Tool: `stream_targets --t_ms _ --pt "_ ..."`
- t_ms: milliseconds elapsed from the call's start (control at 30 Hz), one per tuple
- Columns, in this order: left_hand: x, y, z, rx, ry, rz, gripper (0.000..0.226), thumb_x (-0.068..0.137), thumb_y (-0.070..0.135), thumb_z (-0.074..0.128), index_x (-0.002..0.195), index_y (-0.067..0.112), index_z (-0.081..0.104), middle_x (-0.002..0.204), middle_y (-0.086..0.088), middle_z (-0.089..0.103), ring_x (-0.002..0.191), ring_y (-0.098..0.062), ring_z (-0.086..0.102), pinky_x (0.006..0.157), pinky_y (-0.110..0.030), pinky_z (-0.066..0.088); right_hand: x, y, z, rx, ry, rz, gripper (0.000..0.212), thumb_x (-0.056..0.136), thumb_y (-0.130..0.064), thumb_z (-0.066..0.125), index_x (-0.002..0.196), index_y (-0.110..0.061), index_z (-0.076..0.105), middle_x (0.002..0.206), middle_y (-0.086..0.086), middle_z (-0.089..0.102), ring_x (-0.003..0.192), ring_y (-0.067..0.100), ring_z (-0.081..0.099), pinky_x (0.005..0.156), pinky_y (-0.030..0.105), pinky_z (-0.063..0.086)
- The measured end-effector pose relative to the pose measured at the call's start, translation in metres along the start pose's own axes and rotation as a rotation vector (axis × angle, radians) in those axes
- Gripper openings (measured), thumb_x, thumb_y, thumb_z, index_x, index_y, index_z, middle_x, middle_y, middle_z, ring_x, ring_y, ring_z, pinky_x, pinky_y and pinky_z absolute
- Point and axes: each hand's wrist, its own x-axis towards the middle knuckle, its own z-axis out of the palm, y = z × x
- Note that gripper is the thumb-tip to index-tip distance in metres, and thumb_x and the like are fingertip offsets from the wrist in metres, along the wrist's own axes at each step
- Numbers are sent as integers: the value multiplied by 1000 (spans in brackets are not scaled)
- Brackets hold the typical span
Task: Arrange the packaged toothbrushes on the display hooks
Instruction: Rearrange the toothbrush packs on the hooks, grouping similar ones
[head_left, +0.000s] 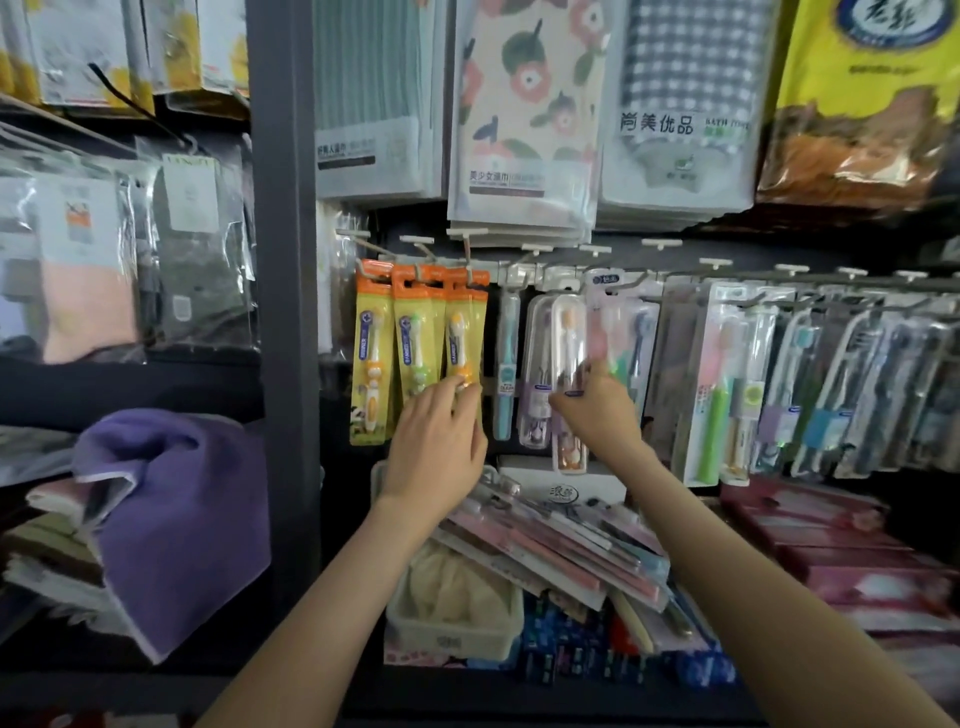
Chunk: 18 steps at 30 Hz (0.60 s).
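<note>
Right hand is gripping a clear-cased toothbrush mid-rack, fingers curled round its lower end. Left hand is touching a yellow children's toothbrush pack; grip unclear. Hanging likely underway; next, seating it on a display hook.

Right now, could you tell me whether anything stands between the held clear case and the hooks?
Nothing visible does; the right hand holds the clear case just under the hooks, with hanging packs close beside it.

I note a purple towel draped over a folded stack at left. Overhead hang a floral pack, a checked pack and a yellow bag. Below sits a white basket.
</note>
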Motion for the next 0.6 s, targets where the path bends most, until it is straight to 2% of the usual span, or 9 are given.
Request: stream_targets --t_ms 133,200,267,334,434,601 --pt "1 -3 -1 -7 2 -23 36 82 16 65 116 6 60 120 -13 60 108 -28 59 92 -40 49 1 -9 4 33 -2 20 28 86 -27 63 96 -10 42 80 5 53 72 23 54 56 31 40" --pt "1 -3 -4 0 5 -29 35 79 16 68 113 7 62 117 -11 61 104 -27 61 89 -39 50 3 -13 6 37 -14 18 24 88 -25 60 96 -8 45 75 2 51 66 18 51 54 29 39" --pt "1 -2 -6 1 8 -36 35 76 15 71 109 8 64 113 -10 63 100 -26 63 85 -37 52 7 -14 9 14 -38 29 25 89 -24 59 102 -5 47 87 6 56 68 16 51 54 28 37" --pt "0 -2 -7 4 9 -43 36 73 15 73 107 8 65 109 -9 64 96 -25 64 81 -37 53 9 -13 11 -7 -60 47 33 90 -24 58 113 -5 46 105 12 57 79 22 55 62 29 41" --pt "0 -1 -5 14 -19 -57 36 73 14 73 107 7 65 107 -10 64 94 -26 64 79 -37 54 12 -14 10 -51 -94 64 45 92 -26 57 128 -4 38 122 16 53 97 29 59 77 36 50" --pt "1 10 1 -5 -101 -81 34 86 19 59 119 7 59 126 -11 56 113 -27 55 95 -39 45 14 -14 6 -202 -152 50 57 94 -30 53 137 0 28 137 18 43 116 32 54 85 38 48"
